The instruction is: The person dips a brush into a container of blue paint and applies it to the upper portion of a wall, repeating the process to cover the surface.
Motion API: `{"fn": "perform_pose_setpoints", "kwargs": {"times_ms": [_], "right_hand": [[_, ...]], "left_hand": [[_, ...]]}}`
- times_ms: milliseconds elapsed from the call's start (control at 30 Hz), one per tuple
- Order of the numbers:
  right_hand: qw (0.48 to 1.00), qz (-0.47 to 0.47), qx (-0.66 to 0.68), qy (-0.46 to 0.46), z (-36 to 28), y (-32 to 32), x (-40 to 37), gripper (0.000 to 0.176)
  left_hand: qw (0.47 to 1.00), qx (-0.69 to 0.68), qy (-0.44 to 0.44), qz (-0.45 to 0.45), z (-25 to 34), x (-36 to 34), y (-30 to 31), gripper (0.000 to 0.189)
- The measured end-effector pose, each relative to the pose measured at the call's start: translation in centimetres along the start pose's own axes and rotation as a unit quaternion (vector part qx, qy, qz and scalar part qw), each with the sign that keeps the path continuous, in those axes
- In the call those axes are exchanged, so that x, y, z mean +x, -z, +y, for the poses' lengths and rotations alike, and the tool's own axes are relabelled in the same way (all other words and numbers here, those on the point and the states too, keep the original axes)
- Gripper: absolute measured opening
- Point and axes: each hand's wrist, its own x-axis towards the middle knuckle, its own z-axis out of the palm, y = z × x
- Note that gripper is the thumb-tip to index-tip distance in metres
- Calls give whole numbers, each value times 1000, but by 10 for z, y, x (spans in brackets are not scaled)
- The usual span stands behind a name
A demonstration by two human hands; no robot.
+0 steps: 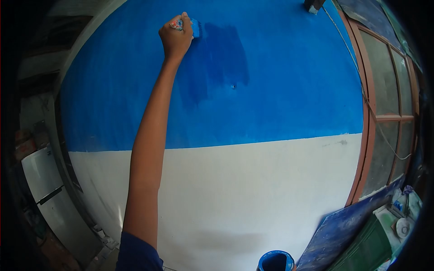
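Observation:
High on the wall, my left hand (177, 38) is closed around a paintbrush (195, 28) whose blue bristles point right against the blue paint. Flecks of orange and white show on its handle between my fingers. Right of the brush and below it, a darker patch of fresh blue paint (226, 54) covers part of the lighter blue wall (294, 90). At the bottom edge is a paint can (276, 254) with a blue-coated rim and inside. A sliver of my right hand (294, 268) grips the can's right side; the rest of that hand is out of frame.
The lower wall (253, 189) is white. On the right stand a brown-framed window (382, 77) with a hanging cord (384, 135), a blue-stained board (323, 239) and a green container (361, 248). A grey refrigerator (56, 198) stands left. A dark beam end (313, 5) juts out at top right.

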Motion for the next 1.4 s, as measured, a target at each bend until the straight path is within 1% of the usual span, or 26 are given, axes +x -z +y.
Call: {"fn": "perform_pose_setpoints", "kwargs": {"times_ms": [33, 100, 133, 200, 233, 267, 300, 367, 400, 500, 567, 633, 667, 700, 733, 767, 800, 867, 900, 967, 1000, 1067, 1200, 1233, 1267, 1400], "right_hand": [[1000, 4, -3, -4, -1, 2, -1, 126], [1000, 9, -8, -10, -3, 6, -4, 126], [1000, 15, -11, -11, -4, 9, -7, 125], [999, 24, -17, -15, -6, 16, -13, 125], [999, 24, -14, -19, -7, 17, -16, 125], [999, 29, -15, -18, -8, 17, -19, 125], [999, 26, -8, -19, -5, 14, -21, 127], [1000, 24, 8, -18, 6, 8, -21, 134], [997, 32, -50, 52, 9, 7, -18, 133], [999, 11, -7, 40, 4, 4, -22, 133], [999, 0, 32, 33, -2, 1, -15, 133], [998, -3, 52, 33, -1, -4, -14, 133], [993, -31, 100, -58, 7, -6, -22, 132], [977, -50, 144, -150, 15, -7, -29, 131], [978, -53, 129, -158, 11, -5, -27, 131], [986, -47, 101, -127, 6, -5, -22, 131], [994, -36, 66, -76, -2, -3, -14, 131], [997, -26, 51, -54, -6, -1, -10, 131], [998, -22, 45, -47, -6, 0, -8, 131], [998, -23, 38, -43, -5, 2, -7, 131], [998, -22, 35, -41, -6, 3, -8, 131], [999, -17, 31, -42, -5, 6, -8, 131], [999, -18, 23, -37, -8, 11, -12, 131], [999, -17, 23, -36, -9, 11, -12, 131], [999, -18, 22, -35, -9, 12, -14, 131], [999, -22, 20, -31, -10, 13, -17, 131]], "left_hand": [[1000, -3, 1, 1, -4, -2, -2, 40], [997, -14, 70, -20, -4, -7, -7, 38], [997, -16, 71, -22, -1, -13, -6, 38], [989, -14, 132, -69, 7, -32, 3, 37], [989, -11, 132, -72, 11, -41, 9, 37], [983, -11, 158, -92, 16, -50, 15, 37], [976, -10, 184, -112, 21, -58, 21, 38], [970, -18, 202, -135, 29, -75, 32, 38], [963, -31, 218, -154, 32, -81, 36, 39], [964, -32, 197, -177, 40, -92, 46, 39], [968, -28, 187, -165, 43, -82, 48, 41], [970, -13, 204, -128, 37, -59, 47, 42], [972, -45, 212, -92, 30, -49, 42, 43], [972, -45, 213, -91, 26, -39, 36, 43], [984, -33, 166, -53, 23, -28, 30, 42], [993, -22, 118, -14, 20, -19, 23, 42], [993, -25, 119, -13, 15, -10, 15, 42], [998, -2, 66, 7, 5, 2, 2, 41], [998, -5, 66, 8, 3, 2, -3, 41], [995, -19, 98, 14, -3, -1, -6, 40], [995, -21, 98, 12, -5, -9, -6, 40], [991, -29, 127, -31, 0, -35, -4, 40], [986, -59, 141, -70, 18, -83, 13, 40], [980, -82, 152, -97, 22, -92, 18, 40], [974, -103, 161, -122, 26, -99, 23, 41], [961, -113, 183, -176, 42, -120, 38, 41]]}}
